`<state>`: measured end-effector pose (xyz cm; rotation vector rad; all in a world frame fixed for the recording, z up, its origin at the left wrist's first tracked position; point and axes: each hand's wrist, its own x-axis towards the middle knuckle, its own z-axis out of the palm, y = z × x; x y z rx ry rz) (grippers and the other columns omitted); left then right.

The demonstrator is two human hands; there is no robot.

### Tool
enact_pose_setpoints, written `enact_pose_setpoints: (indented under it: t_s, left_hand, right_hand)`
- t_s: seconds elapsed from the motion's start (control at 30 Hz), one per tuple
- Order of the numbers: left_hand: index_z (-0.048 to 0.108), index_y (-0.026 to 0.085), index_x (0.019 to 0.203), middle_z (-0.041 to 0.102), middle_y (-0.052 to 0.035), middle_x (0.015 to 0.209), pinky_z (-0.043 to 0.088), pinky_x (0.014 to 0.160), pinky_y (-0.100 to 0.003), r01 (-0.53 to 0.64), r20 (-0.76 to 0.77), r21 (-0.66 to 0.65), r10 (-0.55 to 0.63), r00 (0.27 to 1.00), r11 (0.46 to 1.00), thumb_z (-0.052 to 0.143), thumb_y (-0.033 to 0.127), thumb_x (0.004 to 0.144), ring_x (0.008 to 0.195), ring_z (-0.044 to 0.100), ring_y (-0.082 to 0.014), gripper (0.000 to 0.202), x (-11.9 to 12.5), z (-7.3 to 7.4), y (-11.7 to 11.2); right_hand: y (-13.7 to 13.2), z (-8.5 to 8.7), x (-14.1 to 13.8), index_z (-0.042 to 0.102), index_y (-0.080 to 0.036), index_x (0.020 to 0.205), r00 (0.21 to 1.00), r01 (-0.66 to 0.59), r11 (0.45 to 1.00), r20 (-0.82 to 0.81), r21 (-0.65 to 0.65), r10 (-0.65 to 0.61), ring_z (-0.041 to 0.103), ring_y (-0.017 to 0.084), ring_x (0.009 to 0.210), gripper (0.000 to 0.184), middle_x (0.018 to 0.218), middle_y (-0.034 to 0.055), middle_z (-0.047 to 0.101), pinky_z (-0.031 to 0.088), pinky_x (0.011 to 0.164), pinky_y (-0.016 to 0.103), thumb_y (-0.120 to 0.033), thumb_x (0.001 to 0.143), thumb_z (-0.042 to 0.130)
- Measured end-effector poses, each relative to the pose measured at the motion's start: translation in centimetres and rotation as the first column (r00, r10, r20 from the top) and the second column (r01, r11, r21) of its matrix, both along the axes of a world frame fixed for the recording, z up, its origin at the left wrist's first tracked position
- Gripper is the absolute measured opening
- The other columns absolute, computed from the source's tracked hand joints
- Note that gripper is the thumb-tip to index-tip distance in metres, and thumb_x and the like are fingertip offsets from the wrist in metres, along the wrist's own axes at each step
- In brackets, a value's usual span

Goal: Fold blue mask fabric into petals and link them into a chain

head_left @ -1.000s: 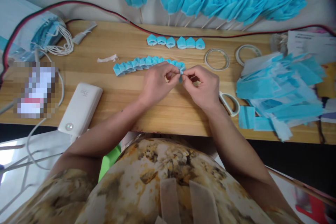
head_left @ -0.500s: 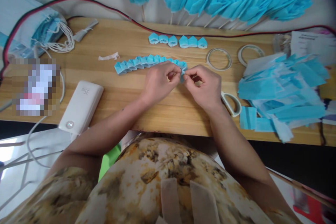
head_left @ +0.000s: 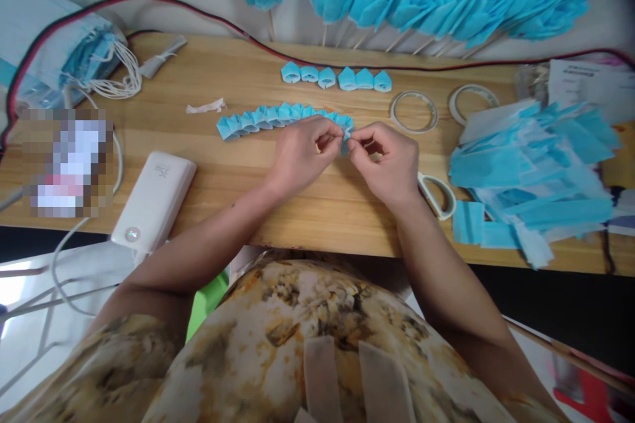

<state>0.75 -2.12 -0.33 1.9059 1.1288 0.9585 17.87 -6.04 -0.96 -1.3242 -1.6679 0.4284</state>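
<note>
My left hand (head_left: 301, 155) and my right hand (head_left: 389, 162) meet over the wooden table (head_left: 238, 165), both pinching a small blue folded paper piece (head_left: 344, 140) between their fingertips. That piece sits at the right end of a chain of overlapping blue folded pieces (head_left: 268, 117) lying on the table to the left of my hands. Farther back lies a row of separate folded blue pieces (head_left: 335, 77). White-handled scissors (head_left: 436, 193) rest just right of my right wrist, partly hidden by it.
Two tape rings (head_left: 413, 111) (head_left: 469, 98) lie at the back right. A pile of blue paper strips (head_left: 536, 172) fills the right side. Blue paper flowers on sticks (head_left: 421, 0) lean on the wall. A white power bank (head_left: 153, 201), cables and a mask pack (head_left: 74, 59) sit left.
Both hands stay pinched on the same blue piece; only the fingertips shift slightly. The camera view has drifted a little.
</note>
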Motion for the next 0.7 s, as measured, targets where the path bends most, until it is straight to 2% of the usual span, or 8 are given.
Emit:
enact_pose_setpoints:
  t_s: [0.17, 0.27, 0.37, 0.57, 0.7]
  left_hand:
    - [0.070, 0.021, 0.082, 0.066, 0.0000, 0.073, 0.045, 0.070, -0.029, -0.019, 0.148, -0.015, 0.021, 0.989, 1.000, 0.072, 0.022, 0.090, 0.073, 0.059, -0.0148, 0.008, -0.1, -0.5, 0.5]
    - [0.068, 0.020, 0.083, 0.064, 0.0004, 0.072, 0.046, 0.069, -0.028, -0.062, 0.271, -0.098, 0.087, 0.959, 0.993, 0.072, 0.035, 0.095, 0.073, 0.061, -0.0147, 0.019, -0.5, -0.5, 1.0]
    - [0.067, 0.020, 0.085, 0.064, 0.0004, 0.072, 0.049, 0.070, -0.027, -0.017, 0.333, -0.202, 0.085, 0.939, 0.979, 0.072, 0.041, 0.096, 0.073, 0.062, -0.0141, 0.024, -0.7, -0.4, 1.3]
    - [0.069, 0.017, 0.086, 0.066, 0.0017, 0.075, 0.050, 0.075, -0.025, 0.165, 0.349, -0.319, -0.046, 0.936, 0.933, 0.071, 0.028, 0.092, 0.072, 0.060, -0.0105, 0.012, -0.5, 0.1, 1.1]
    - [0.065, 0.018, 0.077, 0.065, 0.0024, 0.072, 0.048, 0.070, -0.024, 0.140, 0.323, -0.323, -0.030, 0.946, 0.936, 0.069, 0.020, 0.089, 0.068, 0.055, -0.0096, 0.013, -0.5, 0.2, 1.0]
  right_hand:
    - [0.5, -0.5, 0.6, 0.068, -0.024, 0.080, 0.971, -0.019, 0.996, -0.239, -0.082, -0.001, 0.058, 0.012, 0.059, 0.022, 0.070, -0.0030, 0.065, 0.049, 0.056, 0.028, -0.042, 0.092, 0.074]
    - [1.0, -1.0, 1.1, 0.068, -0.026, 0.081, 0.899, -0.057, 0.987, -0.438, -0.150, -0.015, 0.058, 0.012, 0.057, 0.026, 0.069, -0.0028, 0.063, 0.050, 0.051, 0.028, -0.049, 0.092, 0.074]
    - [1.3, -1.2, 1.3, 0.068, -0.027, 0.080, 0.841, -0.095, 0.976, -0.540, -0.194, -0.025, 0.061, 0.013, 0.059, 0.028, 0.070, -0.0022, 0.064, 0.052, 0.049, 0.028, -0.052, 0.088, 0.077]
    - [1.2, -0.8, 1.1, 0.068, -0.025, 0.077, 0.830, -0.191, 0.950, -0.557, -0.247, 0.023, 0.062, 0.012, 0.059, 0.027, 0.068, -0.0028, 0.064, 0.055, 0.051, 0.026, -0.048, 0.084, 0.081]
    - [1.0, -0.4, 0.8, 0.071, -0.024, 0.081, 0.834, -0.235, 0.923, -0.551, -0.306, 0.029, 0.064, 0.012, 0.061, 0.026, 0.070, -0.0023, 0.067, 0.053, 0.052, 0.025, -0.048, 0.083, 0.081]
